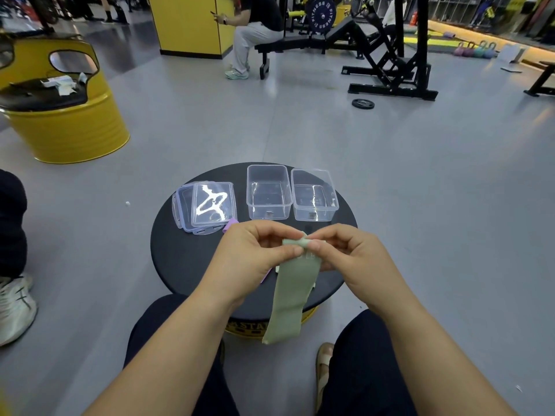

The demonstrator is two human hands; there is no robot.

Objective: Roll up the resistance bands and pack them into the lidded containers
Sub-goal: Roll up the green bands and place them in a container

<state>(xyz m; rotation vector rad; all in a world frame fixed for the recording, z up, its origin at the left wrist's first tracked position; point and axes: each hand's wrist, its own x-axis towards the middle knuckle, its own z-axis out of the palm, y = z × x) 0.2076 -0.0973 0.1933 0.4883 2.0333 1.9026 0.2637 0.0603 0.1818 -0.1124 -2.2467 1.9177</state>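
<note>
A pale green resistance band hangs from my fingers over the near edge of a round black table. My left hand and my right hand both pinch its folded top end between thumb and fingers. A purple band peeks out behind my left hand, mostly hidden. Two clear empty containers stand at the back of the table, one in the middle and one to its right. Two clear lids lie stacked at the back left.
A yellow drum seat stands at the far left. Someone's white shoe is on the floor at the left edge. A person sits on a black bench far behind, beside a black rack and a weight plate.
</note>
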